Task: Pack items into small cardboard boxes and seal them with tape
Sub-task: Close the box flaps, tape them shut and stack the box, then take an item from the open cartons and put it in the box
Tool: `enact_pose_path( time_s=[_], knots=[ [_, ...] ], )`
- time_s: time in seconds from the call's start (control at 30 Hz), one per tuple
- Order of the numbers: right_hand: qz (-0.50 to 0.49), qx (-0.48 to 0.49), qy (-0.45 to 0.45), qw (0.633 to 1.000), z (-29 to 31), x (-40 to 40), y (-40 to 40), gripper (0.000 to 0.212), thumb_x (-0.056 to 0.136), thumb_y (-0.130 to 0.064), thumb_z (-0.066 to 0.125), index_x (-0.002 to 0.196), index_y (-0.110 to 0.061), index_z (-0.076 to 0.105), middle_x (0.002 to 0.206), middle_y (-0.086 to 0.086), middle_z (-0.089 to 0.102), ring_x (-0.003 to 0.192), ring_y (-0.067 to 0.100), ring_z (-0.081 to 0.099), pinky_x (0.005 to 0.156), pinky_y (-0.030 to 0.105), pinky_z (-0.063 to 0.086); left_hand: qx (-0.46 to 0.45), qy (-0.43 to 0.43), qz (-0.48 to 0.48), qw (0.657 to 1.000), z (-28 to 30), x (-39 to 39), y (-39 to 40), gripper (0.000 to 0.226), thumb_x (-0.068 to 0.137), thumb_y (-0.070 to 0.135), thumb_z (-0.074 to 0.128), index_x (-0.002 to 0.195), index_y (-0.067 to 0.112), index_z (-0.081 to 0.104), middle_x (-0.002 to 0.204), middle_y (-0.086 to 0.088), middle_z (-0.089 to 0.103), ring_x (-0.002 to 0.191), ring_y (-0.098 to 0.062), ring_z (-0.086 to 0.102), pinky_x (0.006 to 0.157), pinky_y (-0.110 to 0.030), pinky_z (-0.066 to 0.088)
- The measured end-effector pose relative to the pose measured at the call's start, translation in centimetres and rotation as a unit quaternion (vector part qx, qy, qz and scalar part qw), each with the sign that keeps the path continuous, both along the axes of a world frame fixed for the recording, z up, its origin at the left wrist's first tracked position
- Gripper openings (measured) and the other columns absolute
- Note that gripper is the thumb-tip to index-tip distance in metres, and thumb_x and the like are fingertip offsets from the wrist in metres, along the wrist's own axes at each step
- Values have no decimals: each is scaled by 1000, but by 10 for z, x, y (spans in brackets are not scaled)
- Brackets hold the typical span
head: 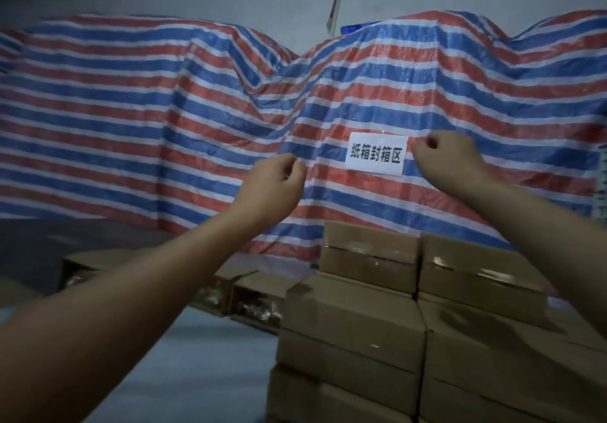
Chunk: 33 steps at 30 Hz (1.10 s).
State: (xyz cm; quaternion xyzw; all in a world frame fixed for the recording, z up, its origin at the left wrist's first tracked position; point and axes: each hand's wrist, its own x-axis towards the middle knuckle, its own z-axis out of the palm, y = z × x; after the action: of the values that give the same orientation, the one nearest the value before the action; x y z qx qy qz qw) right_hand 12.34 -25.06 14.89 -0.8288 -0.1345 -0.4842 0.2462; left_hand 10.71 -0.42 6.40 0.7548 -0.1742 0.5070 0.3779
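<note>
- Nearest me, sealed boxes (394, 340) stand stacked at near right.
- Open boxes (249, 301) with items lie left of them, waiting for tape.
- Farther up, my left hand (272, 186) and right hand (450, 156) are raised, fingers curled; whether they pinch tape, I cannot tell.
- Next I likely bring both hands down onto an open box.
- Farthest, a sign (376, 154) hangs on the tarp (131, 110).

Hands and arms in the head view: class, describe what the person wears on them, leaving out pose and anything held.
Both hands are bare: the left hand and the right hand show no gloves, rings or watch. Both forearms are uncovered as far as the frame shows; no sleeve, wristband or marking is visible on either arm.
</note>
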Motion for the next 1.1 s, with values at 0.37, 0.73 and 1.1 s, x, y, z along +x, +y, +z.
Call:
enact_pose_path(
  time_s=[0.37,0.73,1.1],
  knots=[
    [113,-240,156,952,-93,59,242,24,100,-38,45,96,-17,57,93,3,60,81,21,58,67,32,50,-85,182,170,965,-189,62,165,32,100,24,47,70,15,54,64,1,58,60,-15,56,62,-40,49],
    [165,-325,277,889,-213,172,445,76,91,-62,52,152,-19,36,152,11,41,133,32,46,108,44,43,-274,169,298,899,-239,89,257,30,101,25,41,122,9,56,118,-9,60,107,-29,56,89,-43,48],
    [149,-358,227,894,-280,195,543,28,100,-38,49,118,-20,59,125,9,60,115,27,56,101,43,45,-344,161,359,853,-243,99,259,41,102,35,33,139,22,45,148,0,43,133,-19,41,111,-39,27]
  ],
)
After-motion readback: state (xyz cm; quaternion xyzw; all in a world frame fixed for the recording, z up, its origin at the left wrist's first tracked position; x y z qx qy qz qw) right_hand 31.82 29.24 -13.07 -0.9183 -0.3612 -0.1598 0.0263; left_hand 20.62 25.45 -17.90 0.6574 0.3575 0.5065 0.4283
